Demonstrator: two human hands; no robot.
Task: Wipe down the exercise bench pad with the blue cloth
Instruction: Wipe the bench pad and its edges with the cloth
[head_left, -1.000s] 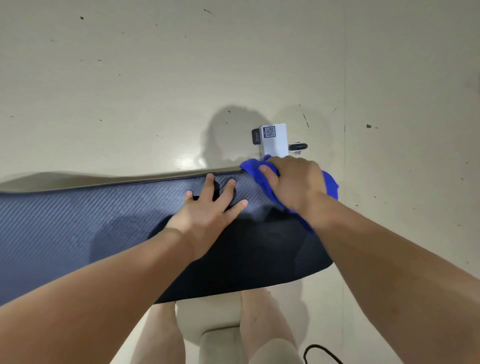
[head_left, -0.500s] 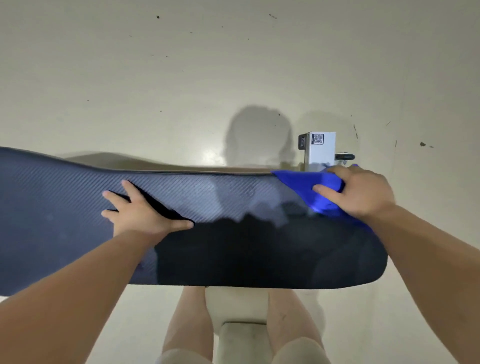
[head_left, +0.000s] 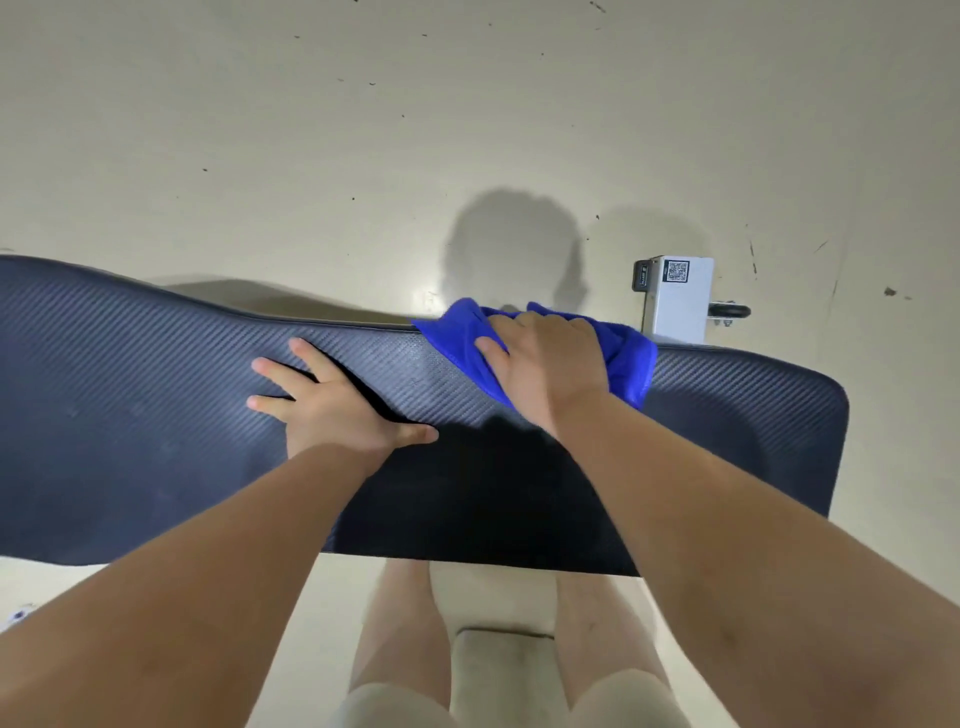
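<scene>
Pale floor (head_left: 311, 156) rings the bench pad (head_left: 130, 415); left hand (head_left: 332, 410) splayed flat, right hand (head_left: 545, 364) pressing blue cloth (head_left: 457, 332) at far edge.

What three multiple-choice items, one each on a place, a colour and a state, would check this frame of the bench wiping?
1. Where does the cloth lie on the bench pad?
A. At the far edge, toward the pad's right end
B. At the near edge, by the legs
C. At the pad's left end

2. What colour is the cloth?
A. Red
B. Blue
C. White

3. What is the left hand doing?
A. Holding the cloth
B. Hanging clear of the pad
C. Resting flat on the pad, fingers spread

Answers:
1. A: the cloth sits under the right hand along the far edge, just in front of the white box.
2. B: it is bright blue against the dark pad.
3. C: the palm is down on the pad, empty, with no cloth under it.
</scene>
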